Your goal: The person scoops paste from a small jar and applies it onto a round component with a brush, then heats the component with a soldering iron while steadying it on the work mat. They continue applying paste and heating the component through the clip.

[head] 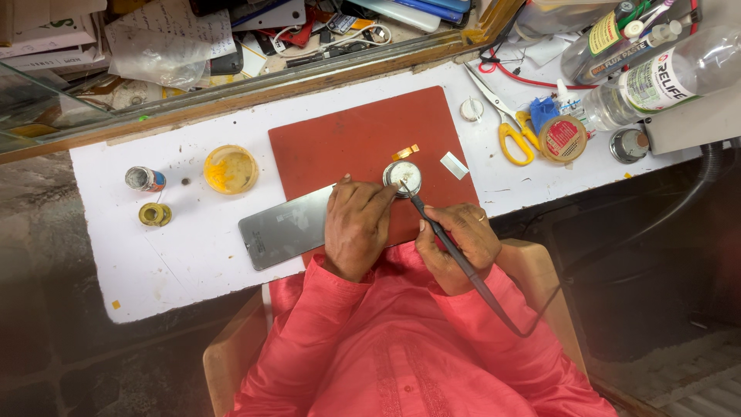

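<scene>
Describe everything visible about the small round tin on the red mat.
The round tin is a shallow, silvery metal container with a pale, whitish inside, lying open and flat near the front edge of the red mat. The left hand fingers steady its rim, while the right hand dips a dark corded tool tip into it.

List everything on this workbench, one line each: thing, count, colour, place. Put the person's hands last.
mat: 1, red, centre of the white table
round tin: 1, silver, on the mat's front edge
flat slab: 1, grey, overlapping the mat's left front corner
dish: 1, yellow, left of the mat
small can: 1, silver, far left
tape roll: 1, yellow, below the can
scissors: 1, yellow-handled, right of the mat
clear bottle: 1, lying at right
left hand: 1, fingertips at the tin
right hand: 1, holds a black corded tool, tip on the tin
</scene>
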